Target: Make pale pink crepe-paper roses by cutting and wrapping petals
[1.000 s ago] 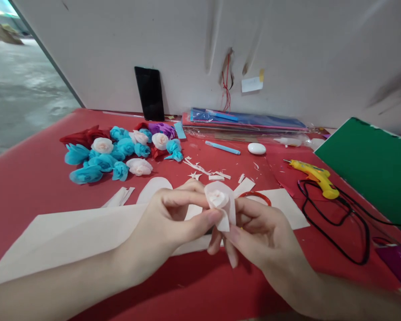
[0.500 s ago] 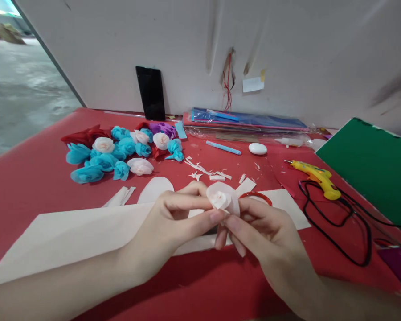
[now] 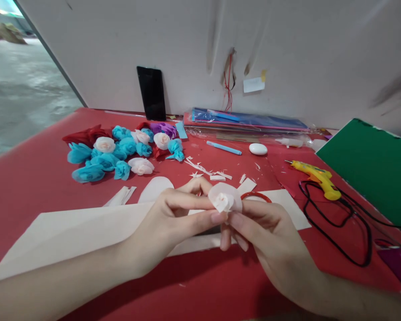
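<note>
We see left hand [image 3: 178,216] and right hand [image 3: 274,236] both pinching the white paper flower [image 3: 225,198] near its base, thumb tips close together; flower is held up over the red table [image 3: 147,296], yellow glue gun [image 3: 316,177] lying off right.

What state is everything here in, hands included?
Left hand: pinching the held flower
Right hand: pinching it too
Held flower: outer layer flared
Phone: leaning, screen dark
Other flowers: clustered together
Glue gun: lying on its side
Cord: loosely looped
Paper scraps: scattered
Pale sheet: spread flat
Green board: tilted
</note>
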`<action>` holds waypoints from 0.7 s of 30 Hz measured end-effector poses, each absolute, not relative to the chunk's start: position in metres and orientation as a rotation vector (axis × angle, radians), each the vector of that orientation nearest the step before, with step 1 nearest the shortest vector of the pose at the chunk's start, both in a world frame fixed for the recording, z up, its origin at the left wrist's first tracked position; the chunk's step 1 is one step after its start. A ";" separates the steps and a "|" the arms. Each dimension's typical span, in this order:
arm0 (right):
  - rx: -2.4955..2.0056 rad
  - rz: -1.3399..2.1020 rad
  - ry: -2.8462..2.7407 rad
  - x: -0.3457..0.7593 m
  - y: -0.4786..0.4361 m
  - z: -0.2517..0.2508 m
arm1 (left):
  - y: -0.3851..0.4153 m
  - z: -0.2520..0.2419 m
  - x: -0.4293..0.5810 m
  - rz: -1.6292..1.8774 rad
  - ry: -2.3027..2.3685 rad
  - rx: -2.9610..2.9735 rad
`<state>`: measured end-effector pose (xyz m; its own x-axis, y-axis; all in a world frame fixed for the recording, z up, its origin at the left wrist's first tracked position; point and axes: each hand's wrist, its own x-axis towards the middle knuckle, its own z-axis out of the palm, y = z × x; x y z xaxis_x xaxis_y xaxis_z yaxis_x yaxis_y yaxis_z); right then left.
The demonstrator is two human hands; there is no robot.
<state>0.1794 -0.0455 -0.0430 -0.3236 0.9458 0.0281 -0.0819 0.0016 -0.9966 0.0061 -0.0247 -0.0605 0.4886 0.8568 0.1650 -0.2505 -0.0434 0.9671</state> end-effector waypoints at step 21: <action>-0.909 1.501 -1.431 0.182 -0.037 -0.040 | -0.023 -0.064 0.002 0.976 0.604 1.319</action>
<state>0.1817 -0.0368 -0.0402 -0.3752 0.9256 0.0493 -0.0935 0.0151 -0.9955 0.0018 -0.0229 -0.0636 0.4932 0.8559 0.1554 -0.2430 -0.0359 0.9694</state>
